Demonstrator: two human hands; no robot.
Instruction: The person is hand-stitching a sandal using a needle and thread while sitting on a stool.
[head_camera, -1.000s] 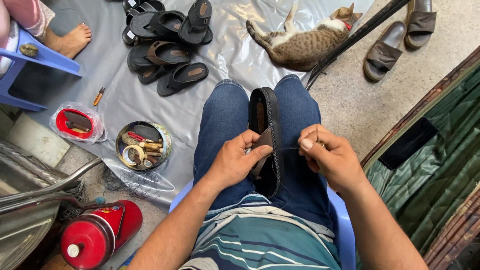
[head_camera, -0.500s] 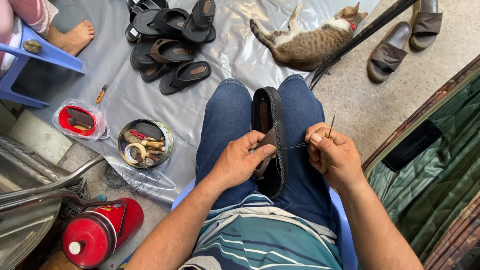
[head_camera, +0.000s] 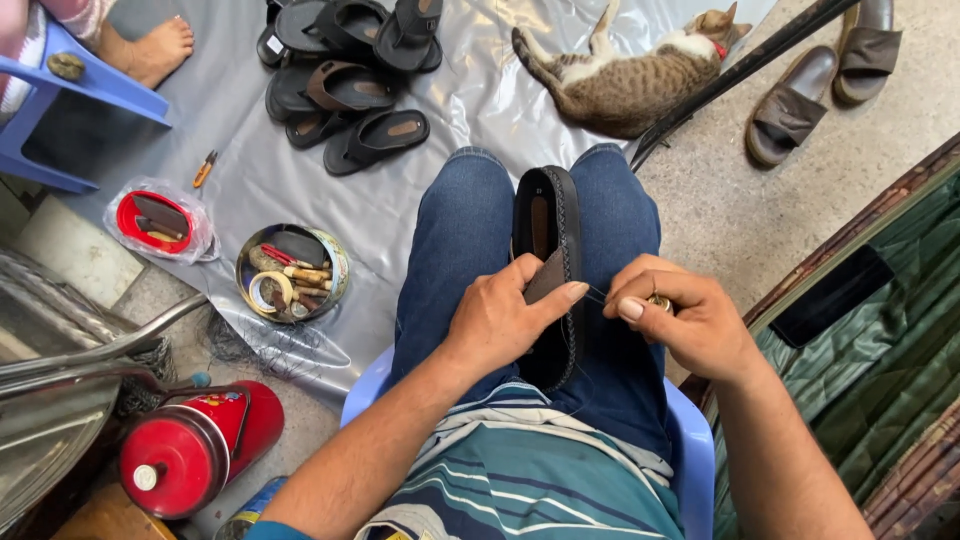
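A dark sandal (head_camera: 548, 228) with a stitched edge stands on its side between my knees, over my blue jeans. My left hand (head_camera: 505, 315) grips its brown strap and the sole's rim, thumb stretched toward the right. My right hand (head_camera: 680, 315) is pinched shut just right of the sandal on a small brass-coloured tool. A thin thread (head_camera: 598, 296) runs from it to the sandal's edge.
A pile of dark sandals (head_camera: 345, 70) lies on the grey plastic sheet (head_camera: 470, 100) ahead. A cat (head_camera: 630, 75) sleeps at the far right of it. A round tin of tools (head_camera: 290, 272), a red canister (head_camera: 195, 450), a blue stool (head_camera: 75, 95) and someone's bare foot (head_camera: 150, 50) are left.
My right hand has drawn in toward the sandal and lowered, so the thread between hand and sole is much shorter. The left hand has kept its hold on the strap.
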